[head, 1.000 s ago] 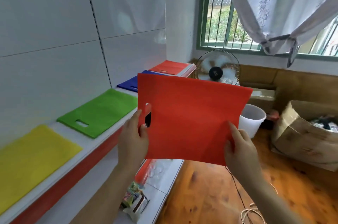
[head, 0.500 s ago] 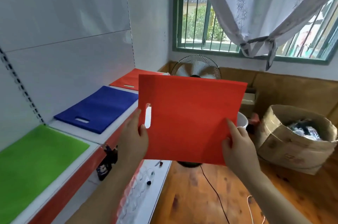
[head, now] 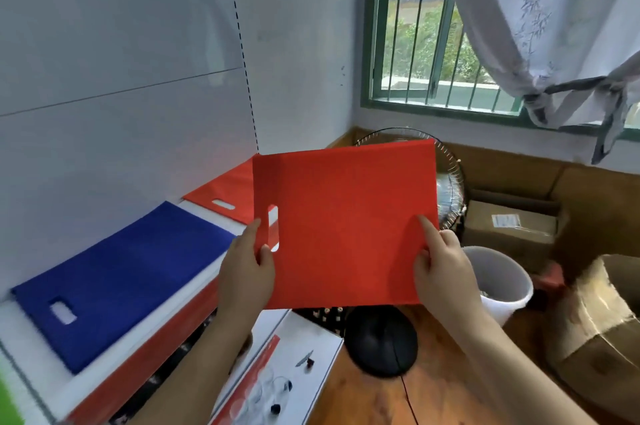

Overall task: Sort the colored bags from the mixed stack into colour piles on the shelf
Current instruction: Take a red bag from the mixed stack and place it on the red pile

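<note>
The held red bag (head: pixel 346 223) hides most of the fan (head: pixel 450 189) and part of the shelved red pile (head: pixel 225 196), while the green bag (head: pixel 8 404) is cut off at the lower left edge.

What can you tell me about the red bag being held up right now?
The red bag is a flat, square sheet of matte, felt-like fabric with a slot handle cut near its left edge. It is held up in the air, facing the camera and tilted slightly. The left hand pinches the strip beside the slot, and the right hand pinches the lower right edge, forefinger lying on its face. It hangs off the shelf, partly covering the red pile and the fan behind it.
</note>
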Demonstrator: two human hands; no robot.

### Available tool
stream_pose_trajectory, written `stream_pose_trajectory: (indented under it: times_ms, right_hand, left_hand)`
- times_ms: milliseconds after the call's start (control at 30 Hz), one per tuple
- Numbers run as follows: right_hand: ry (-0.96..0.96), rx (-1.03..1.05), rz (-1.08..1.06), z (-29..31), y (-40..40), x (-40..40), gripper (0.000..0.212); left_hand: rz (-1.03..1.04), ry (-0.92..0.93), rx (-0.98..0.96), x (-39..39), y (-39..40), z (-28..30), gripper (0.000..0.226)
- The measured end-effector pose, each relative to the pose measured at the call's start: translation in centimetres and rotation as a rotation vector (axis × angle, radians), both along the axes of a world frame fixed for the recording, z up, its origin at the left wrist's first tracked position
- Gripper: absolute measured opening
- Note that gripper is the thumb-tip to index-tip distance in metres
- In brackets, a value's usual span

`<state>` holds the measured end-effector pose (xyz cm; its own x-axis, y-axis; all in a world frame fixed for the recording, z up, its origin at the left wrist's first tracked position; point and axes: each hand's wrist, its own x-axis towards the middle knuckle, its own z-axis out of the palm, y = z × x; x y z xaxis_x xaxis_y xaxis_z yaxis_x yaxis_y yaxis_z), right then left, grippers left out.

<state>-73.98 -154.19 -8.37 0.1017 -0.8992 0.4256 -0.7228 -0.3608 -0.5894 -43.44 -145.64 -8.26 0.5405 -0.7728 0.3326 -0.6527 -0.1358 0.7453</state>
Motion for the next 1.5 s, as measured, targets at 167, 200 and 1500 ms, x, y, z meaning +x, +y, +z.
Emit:
stream_pose_trajectory:
  times_ms: [167,200,1500]
  right_hand:
    - [0.018,-0.021,0.107,-1.1,-8.5,4.5,0.063]
    - [0.019,-0.024,0.127,-1.3,-10.2,5.6,0.062]
    - [0.603,0.015,0.881,-4.5,-42.8,33.5,0.036]
  left_hand:
    - [0.13,-0.018,-0.002,3.4,-5.8,-0.8,0.05]
    - [0.148,-0.014,-0.014,4.1,-7.0,-1.0,0.049]
    - [1.0,-0.292,0.757,11.3,-21.0,-4.0,0.028]
